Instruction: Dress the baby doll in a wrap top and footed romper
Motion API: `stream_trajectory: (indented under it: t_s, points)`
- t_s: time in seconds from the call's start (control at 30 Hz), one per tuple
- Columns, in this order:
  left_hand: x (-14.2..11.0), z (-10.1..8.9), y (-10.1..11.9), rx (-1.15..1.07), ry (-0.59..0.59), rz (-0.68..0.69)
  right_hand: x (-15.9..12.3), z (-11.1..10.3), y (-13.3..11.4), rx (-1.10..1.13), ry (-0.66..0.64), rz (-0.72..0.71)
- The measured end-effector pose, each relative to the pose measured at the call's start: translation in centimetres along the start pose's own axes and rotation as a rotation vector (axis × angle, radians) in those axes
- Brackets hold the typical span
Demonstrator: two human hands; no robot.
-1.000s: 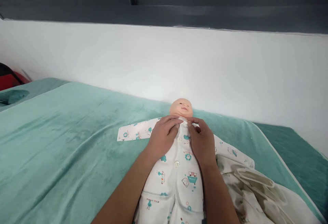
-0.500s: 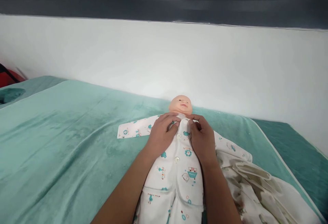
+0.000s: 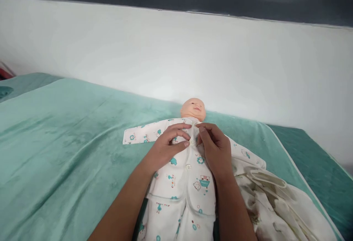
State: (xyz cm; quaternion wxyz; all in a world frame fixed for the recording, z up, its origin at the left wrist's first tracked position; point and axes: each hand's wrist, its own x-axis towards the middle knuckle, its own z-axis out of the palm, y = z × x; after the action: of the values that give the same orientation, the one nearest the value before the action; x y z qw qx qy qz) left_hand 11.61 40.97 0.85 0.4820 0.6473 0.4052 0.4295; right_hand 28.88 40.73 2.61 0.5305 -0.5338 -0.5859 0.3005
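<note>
A baby doll [image 3: 193,108] lies on its back on a teal blanket [image 3: 68,138], dressed in a white printed baby suit [image 3: 190,182] with buttons down the front. My left hand [image 3: 168,147] rests on the doll's chest, its fingers curled and pinching the left edge of the suit's front just below the collar. Facing it, my right hand [image 3: 216,151] pinches the right edge at the same spot. One small white button [image 3: 188,167] shows lower on the placket. The suit's left sleeve [image 3: 140,135] lies flat and stretched out.
A crumpled cream cloth [image 3: 275,204] is heaped to the right of the doll. Close behind the doll's head rises a white wall [image 3: 193,57] with a dark window frame above it. The bed's right edge [image 3: 300,175] runs diagonally at the right.
My fingers have shifted slightly down from the collar to the upper placket and pinch tighter. The camera has tilted down, so the window has slid out of view.
</note>
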Motion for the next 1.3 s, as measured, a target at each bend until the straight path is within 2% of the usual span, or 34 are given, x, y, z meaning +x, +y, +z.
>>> stream_trajectory:
  t_s: [0.33,0.4,0.57,0.67,0.9,1.3]
  points:
    - [0.2,-0.2,-0.1,-0.047,0.014,0.030,-1.7,1.0,-1.7,-0.216,0.124,0.058]
    - [0.3,-0.3,-0.2,-0.042,0.015,0.034,-1.8,0.8,-1.6,-0.191,0.098,0.062]
    - [0.4,-0.4,-0.7,-0.021,0.025,0.042,-1.9,-0.4,-0.5,-0.127,-0.090,0.014]
    - [0.4,-0.4,-0.7,-0.015,0.029,0.047,-2.0,-0.9,0.0,-0.096,-0.138,0.021]
    - [0.4,-0.2,-0.6,-0.013,0.063,0.050,-2.0,-1.3,-0.1,-0.036,-0.188,0.085]
    - [0.3,-0.1,-0.7,-0.060,0.063,0.065,-1.8,-0.7,-0.4,-0.032,-0.149,0.133]
